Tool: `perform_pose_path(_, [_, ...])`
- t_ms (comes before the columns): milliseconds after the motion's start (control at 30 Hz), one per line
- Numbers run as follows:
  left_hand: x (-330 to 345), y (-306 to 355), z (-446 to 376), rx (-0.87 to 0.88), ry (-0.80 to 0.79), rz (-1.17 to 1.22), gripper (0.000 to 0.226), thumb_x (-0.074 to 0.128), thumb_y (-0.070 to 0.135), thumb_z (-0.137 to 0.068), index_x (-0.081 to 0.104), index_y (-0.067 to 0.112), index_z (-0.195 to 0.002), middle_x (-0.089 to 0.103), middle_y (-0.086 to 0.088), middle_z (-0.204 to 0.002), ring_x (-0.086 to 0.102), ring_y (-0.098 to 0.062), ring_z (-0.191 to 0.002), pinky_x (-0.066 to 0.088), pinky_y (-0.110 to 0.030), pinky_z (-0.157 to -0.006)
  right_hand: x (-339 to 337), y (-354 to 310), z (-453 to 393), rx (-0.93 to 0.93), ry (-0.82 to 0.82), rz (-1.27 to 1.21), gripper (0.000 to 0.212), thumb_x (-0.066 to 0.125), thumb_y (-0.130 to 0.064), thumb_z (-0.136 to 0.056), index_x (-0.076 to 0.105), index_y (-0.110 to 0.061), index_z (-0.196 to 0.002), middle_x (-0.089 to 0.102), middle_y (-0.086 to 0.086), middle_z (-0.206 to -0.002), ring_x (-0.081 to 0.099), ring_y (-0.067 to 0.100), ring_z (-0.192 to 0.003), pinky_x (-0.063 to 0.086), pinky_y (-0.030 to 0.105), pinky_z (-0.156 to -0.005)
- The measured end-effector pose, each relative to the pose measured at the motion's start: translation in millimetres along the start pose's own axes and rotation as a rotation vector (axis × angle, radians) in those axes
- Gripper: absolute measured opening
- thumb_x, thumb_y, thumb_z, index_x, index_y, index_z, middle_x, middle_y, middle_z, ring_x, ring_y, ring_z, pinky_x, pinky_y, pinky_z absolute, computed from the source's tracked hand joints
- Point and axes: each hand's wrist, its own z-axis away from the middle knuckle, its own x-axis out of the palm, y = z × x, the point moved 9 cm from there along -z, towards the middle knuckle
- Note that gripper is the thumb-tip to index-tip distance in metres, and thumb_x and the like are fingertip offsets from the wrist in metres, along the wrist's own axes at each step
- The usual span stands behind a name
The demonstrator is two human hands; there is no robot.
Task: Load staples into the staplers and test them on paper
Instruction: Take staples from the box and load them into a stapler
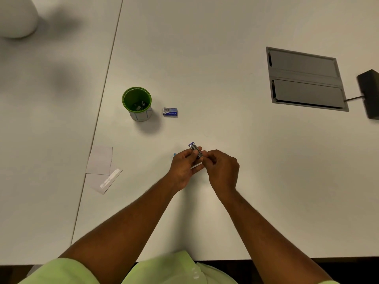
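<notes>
Clearly the main risk at this stage is a fumble: the small stapler is held above the table between both sets of fingertips, and a slip or too hard a push could snap a strip of staples or scatter it across the white surface, where thin metal pieces would be hard to find. A misaligned strip could also jam the channel, so the later paper test would fail. The left hand pinches the stapler from the side, thumb and fingers closed narrowly on its body, while the right hand closes its fingertips on the near end; whether those fingertips also hold staples cannot be told, as the detail is too small. The stapler sits tilted, its purple-tipped far end poking out beyond the left fingers and its metal part showing between the 2 hands. A sliver of blue peeks out just left of the left hand, too hidden to identify. The staple box lies well beyond the hands, just beside the green cup, which holds some small dark items. 2 paper sheets overlap to the left, near the table seam, apart from both hands.
</notes>
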Motion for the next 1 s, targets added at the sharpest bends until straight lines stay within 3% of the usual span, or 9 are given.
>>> perform_pose_path(133, [-3,4,0,0.004,0.004,0.017,0.027,0.054,0.014,-0.103,0.066,0.003,-0.125,0.072,-0.016,-0.120,0.070,-0.029,-0.110,0.058,-0.045,-0.096,3,3,-5,0.033,-0.021,-0.117,0.007,0.079,-0.019,-0.086,0.080,-0.018,-0.093,0.078,-0.006,-0.086,0.072,0.009,-0.076,0.060,0.034,-0.073])
perform_pose_path(300, [-5,9,-2,0.006,0.014,0.019,0.027,0.053,0.014,-0.104,0.066,0.004,-0.125,0.071,-0.014,-0.121,0.070,-0.029,-0.111,0.059,-0.041,-0.092,9,5,-9,0.086,-0.059,-0.248,0.014,0.079,-0.012,-0.083,0.081,-0.019,-0.096,0.078,-0.008,-0.090,0.073,0.003,-0.081,0.062,0.033,-0.077])
perform_pose_path(533, [-8,9,-3,-0.002,0.015,0.040,0.025,0.051,0.014,-0.104,0.067,0.006,-0.122,0.075,-0.014,-0.114,0.072,-0.027,-0.106,0.060,-0.041,-0.091,8,-5,-11,-0.006,-0.046,-0.189,0.016,0.080,-0.012,-0.083,0.080,-0.012,-0.099,0.075,0.000,-0.096,0.072,0.009,-0.083,0.061,0.031,-0.079])
perform_pose_path(700, [-7,9,-3,-0.002,0.014,0.062,0.025,0.052,0.016,-0.104,0.069,0.005,-0.120,0.074,-0.014,-0.114,0.073,-0.025,-0.103,0.061,-0.038,-0.086,6,-14,-7,-0.083,-0.019,-0.097,0.011,0.077,-0.019,-0.087,0.079,-0.017,-0.098,0.076,-0.004,-0.091,0.071,0.010,-0.078,0.060,0.036,-0.074])
perform_pose_path(833, [-7,9,-2,-0.003,0.004,0.090,0.023,0.056,0.017,-0.102,0.070,0.006,-0.116,0.075,-0.013,-0.109,0.074,-0.023,-0.099,0.061,-0.038,-0.085,6,-13,-6,-0.070,-0.019,-0.130,0.011,0.075,-0.020,-0.088,0.077,-0.022,-0.099,0.076,-0.011,-0.090,0.070,0.005,-0.076,0.060,0.032,-0.073])
perform_pose_path(1000, [-6,11,-1,-0.002,0.002,0.104,0.023,0.057,0.018,-0.101,0.070,0.006,-0.116,0.075,-0.014,-0.115,0.073,-0.027,-0.106,0.061,-0.040,-0.089,6,-10,-6,-0.073,-0.040,-0.154,0.017,0.077,-0.009,-0.086,0.080,-0.015,-0.101,0.077,-0.003,-0.094,0.071,0.010,-0.082,0.059,0.033,-0.077])
